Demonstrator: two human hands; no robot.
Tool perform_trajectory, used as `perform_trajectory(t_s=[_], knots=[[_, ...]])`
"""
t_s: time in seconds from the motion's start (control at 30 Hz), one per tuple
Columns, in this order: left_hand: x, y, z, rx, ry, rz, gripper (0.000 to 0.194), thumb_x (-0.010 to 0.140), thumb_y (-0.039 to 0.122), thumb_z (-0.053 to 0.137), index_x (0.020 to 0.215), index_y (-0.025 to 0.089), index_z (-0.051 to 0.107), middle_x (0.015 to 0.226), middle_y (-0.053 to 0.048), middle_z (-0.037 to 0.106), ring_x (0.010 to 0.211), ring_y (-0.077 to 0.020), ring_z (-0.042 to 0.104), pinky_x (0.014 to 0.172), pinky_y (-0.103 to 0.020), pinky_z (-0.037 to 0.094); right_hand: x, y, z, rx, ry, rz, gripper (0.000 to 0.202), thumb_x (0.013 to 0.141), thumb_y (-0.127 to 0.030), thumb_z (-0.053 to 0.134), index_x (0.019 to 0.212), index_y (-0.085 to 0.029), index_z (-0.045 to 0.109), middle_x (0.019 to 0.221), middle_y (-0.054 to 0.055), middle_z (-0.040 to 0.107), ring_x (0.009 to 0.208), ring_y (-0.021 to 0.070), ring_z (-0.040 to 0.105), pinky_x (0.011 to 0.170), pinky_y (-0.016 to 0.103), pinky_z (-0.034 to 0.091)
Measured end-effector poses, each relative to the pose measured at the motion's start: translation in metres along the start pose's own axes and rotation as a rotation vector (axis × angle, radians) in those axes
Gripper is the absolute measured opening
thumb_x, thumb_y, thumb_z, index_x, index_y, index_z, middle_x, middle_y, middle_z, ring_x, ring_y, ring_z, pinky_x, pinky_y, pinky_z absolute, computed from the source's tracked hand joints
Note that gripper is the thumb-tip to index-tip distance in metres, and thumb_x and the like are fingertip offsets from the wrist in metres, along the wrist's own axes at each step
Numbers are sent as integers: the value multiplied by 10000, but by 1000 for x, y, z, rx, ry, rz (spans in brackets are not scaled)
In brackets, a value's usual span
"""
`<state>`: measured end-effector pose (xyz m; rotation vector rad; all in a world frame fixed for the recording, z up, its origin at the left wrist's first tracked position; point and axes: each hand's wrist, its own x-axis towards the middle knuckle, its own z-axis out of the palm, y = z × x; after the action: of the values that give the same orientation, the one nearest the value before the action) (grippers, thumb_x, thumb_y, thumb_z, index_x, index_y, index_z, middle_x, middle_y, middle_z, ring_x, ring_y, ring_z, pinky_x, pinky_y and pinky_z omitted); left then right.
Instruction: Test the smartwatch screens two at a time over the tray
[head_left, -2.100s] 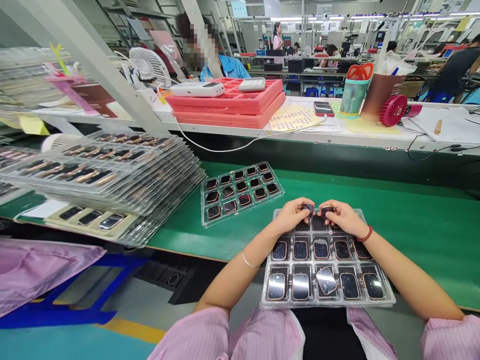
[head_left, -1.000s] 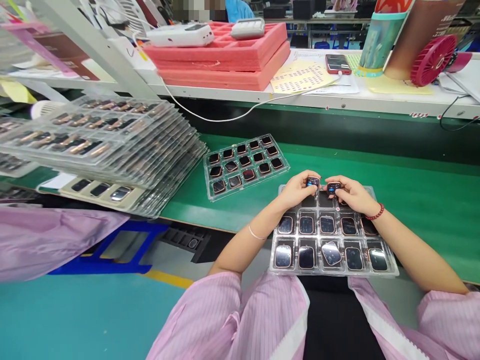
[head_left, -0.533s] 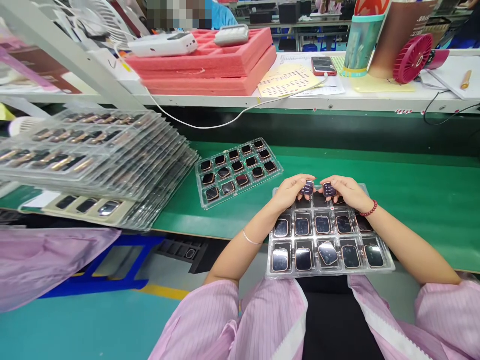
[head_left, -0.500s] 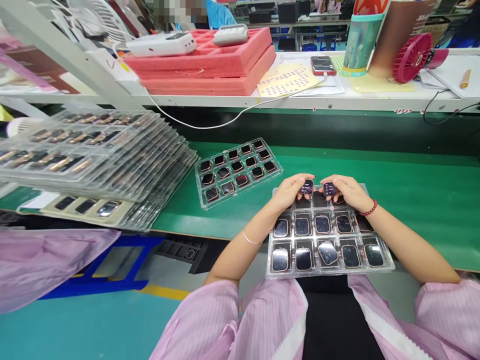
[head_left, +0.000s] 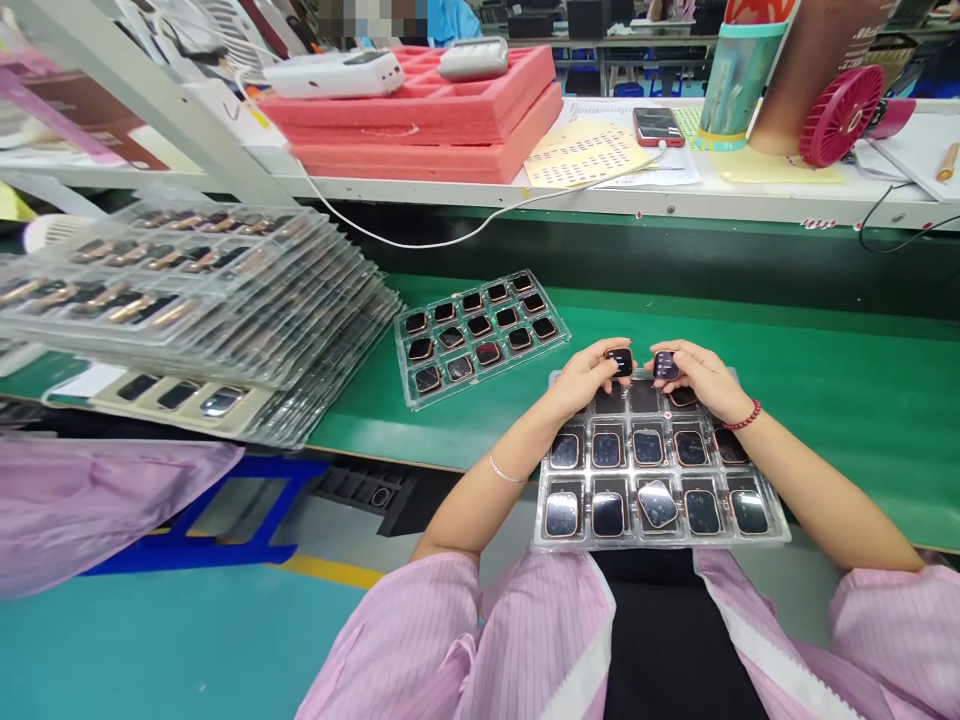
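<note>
Head view: the green worktop (head_left: 840, 410) is stretching across the scene, and on its left a tall stack of clear trays (head_left: 307, 315) is standing, its edges stepping out rightward. Right of that stack, the far tray (head_left: 484, 373) is lying askew, carrying watch bodies (head_left: 479, 325) in rows. The near tray (head_left: 660, 543) is jutting over the worktop's near edge towards the person (head_left: 390, 640), probably to keep its contents within easy reach. Over its far row, the left hand (head_left: 589, 370) and right hand (head_left: 709, 380) are each pinching narrowly. They're holding the left watch (head_left: 619, 361) and right watch (head_left: 665, 365) apart, side by side, both glowing, seemingly gripping mostly the outer edges so both are staying readable; I'm not making out the words.
</note>
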<state>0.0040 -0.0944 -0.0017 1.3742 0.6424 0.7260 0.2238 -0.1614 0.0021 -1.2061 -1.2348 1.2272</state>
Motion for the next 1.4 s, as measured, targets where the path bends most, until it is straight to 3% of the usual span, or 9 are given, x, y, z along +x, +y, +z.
perform_trajectory(t_s=[0.13, 0.3, 0.4, 0.6, 1.4], knots=[[-1, 0, 0, 50, -11, 4, 586, 746, 122, 618, 1329, 150, 565, 1087, -101, 739, 786, -137, 693, 601, -213, 456, 0, 2, 1, -82, 5, -60, 440, 761, -218, 710, 1191, -202, 615, 1061, 88, 762, 795, 177, 732, 668, 304, 602], [-2, 2, 1, 59, -44, 39, 571, 731, 109, 611, 1300, 141, 575, 1083, -96, 735, 803, -130, 688, 703, -241, 510, -1, 0, 3, -137, -35, -76, 431, 738, -176, 649, 1168, -200, 620, 1075, 86, 753, 833, 194, 741, 655, 309, 595], [-3, 4, 2, 75, -47, 24, 523, 771, 165, 635, 1291, 141, 585, 1094, -105, 734, 808, -149, 708, 645, -227, 500, -2, -3, 3, -144, -31, -68, 416, 754, -206, 666, 1169, -202, 635, 1113, 90, 754, 860, 201, 750, 665, 307, 601], [-4, 7, 3, 104, -13, -13, 317, 863, 267, 588, 1142, 137, 666, 892, -72, 747, 668, -122, 677, 530, -197, 434, -3, -4, 2, -134, -43, 9, 303, 845, -352, 667, 1097, -187, 701, 983, 88, 785, 714, 169, 735, 543, 251, 565], [-3, 11, 3, 132, -19, -45, 327, 816, 338, 629, 1077, 143, 661, 880, -63, 743, 618, -121, 665, 508, -204, 402, -1, 0, 5, -76, -51, 8, 246, 830, -298, 667, 1044, -183, 706, 926, 62, 787, 647, 136, 717, 553, 238, 556]])
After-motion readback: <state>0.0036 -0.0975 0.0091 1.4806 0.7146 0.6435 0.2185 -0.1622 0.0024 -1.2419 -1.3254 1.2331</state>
